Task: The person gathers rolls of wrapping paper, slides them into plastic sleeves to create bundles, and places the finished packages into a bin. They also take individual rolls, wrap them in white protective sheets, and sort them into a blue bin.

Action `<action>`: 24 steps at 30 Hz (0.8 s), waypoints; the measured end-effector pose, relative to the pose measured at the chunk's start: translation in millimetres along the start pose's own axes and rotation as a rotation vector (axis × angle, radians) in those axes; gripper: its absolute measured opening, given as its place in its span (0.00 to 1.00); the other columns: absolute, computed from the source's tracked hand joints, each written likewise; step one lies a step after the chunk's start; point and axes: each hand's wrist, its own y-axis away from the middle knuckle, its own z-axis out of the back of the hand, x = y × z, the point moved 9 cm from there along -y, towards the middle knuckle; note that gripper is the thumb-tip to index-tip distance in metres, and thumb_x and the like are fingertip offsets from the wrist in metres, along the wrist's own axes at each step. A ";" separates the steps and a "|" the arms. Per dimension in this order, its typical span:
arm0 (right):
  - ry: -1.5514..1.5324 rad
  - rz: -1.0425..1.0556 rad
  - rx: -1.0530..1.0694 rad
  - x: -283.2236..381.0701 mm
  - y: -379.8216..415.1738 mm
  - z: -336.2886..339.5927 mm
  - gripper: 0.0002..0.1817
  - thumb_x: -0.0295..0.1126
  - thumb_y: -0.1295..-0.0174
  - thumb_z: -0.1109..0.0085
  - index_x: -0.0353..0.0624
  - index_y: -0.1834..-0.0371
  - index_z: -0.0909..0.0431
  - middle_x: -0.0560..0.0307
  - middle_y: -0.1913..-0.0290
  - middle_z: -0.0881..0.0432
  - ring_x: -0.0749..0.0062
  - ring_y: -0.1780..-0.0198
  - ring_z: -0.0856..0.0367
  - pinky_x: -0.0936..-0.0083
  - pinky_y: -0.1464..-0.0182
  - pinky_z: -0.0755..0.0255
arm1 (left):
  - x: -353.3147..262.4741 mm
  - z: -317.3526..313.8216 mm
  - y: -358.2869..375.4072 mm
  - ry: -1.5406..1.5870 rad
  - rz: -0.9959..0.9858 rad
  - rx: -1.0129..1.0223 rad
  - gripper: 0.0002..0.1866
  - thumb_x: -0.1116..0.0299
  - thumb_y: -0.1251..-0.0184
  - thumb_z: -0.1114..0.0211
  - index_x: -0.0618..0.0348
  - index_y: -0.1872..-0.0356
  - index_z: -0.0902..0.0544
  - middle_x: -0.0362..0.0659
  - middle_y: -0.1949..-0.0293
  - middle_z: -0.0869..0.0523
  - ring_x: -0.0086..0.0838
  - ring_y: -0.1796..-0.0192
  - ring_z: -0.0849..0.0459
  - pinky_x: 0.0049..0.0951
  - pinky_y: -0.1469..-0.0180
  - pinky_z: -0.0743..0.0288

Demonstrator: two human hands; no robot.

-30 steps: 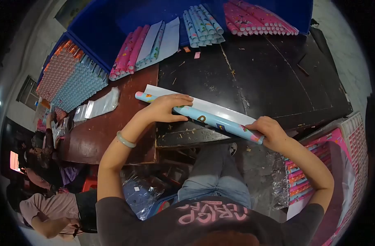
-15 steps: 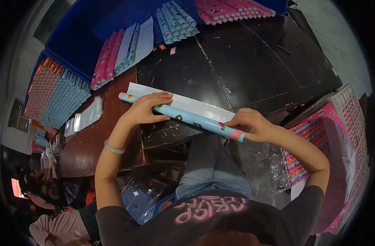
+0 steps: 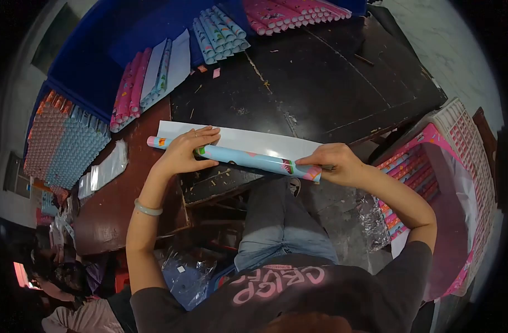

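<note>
Head view: left hand [image 3: 188, 151], palm down, grasps the blue roll [image 3: 251, 158]; right hand [image 3: 340, 165] grips its end.

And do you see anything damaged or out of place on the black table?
Yes: the table looks scuffed, and a pink scrap lies loose near the blue rolls, like stray litter beside neat stacks.

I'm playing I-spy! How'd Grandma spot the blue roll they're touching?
Find the scuffed black table. At its near edge, a bare left hand and right hand touch a patterned blue paper roll. Unlike the blue rolls bundled behind, it's alone.
</note>
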 end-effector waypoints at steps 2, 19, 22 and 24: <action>-0.038 -0.033 -0.022 -7.4 1.4 1.4 0.23 0.20 0.54 0.36 0.48 0.51 0.17 0.52 0.63 0.15 0.58 0.64 0.17 0.67 0.63 0.24 | -3.0 0.8 -0.6 -0.017 -0.014 -0.013 0.32 0.59 0.54 0.24 0.61 0.45 0.21 0.47 0.39 0.22 0.40 0.33 0.29 0.39 0.35 0.35; -0.085 -0.138 -0.045 -36.8 19.0 20.3 0.17 0.24 0.52 0.41 0.42 0.56 0.16 0.50 0.67 0.16 0.60 0.66 0.19 0.68 0.60 0.25 | -17.4 -3.4 -9.5 -0.180 -0.068 -0.136 0.29 0.59 0.55 0.23 0.59 0.49 0.19 0.44 0.44 0.19 0.41 0.41 0.22 0.39 0.40 0.32; -0.022 -0.099 -0.032 -37.2 22.7 26.5 0.16 0.25 0.53 0.41 0.41 0.58 0.15 0.50 0.64 0.17 0.60 0.61 0.19 0.68 0.57 0.25 | -24.6 -1.5 -1.3 -0.165 -0.155 -0.296 0.22 0.63 0.53 0.24 0.58 0.56 0.19 0.45 0.56 0.18 0.41 0.53 0.20 0.38 0.50 0.28; 0.086 -0.081 -0.032 -37.9 24.2 33.6 0.17 0.25 0.54 0.42 0.40 0.58 0.16 0.49 0.59 0.19 0.59 0.55 0.20 0.69 0.53 0.26 | -25.3 -4.9 0.2 -0.203 -0.153 -0.295 0.22 0.63 0.52 0.25 0.59 0.56 0.20 0.45 0.56 0.18 0.42 0.53 0.20 0.38 0.51 0.28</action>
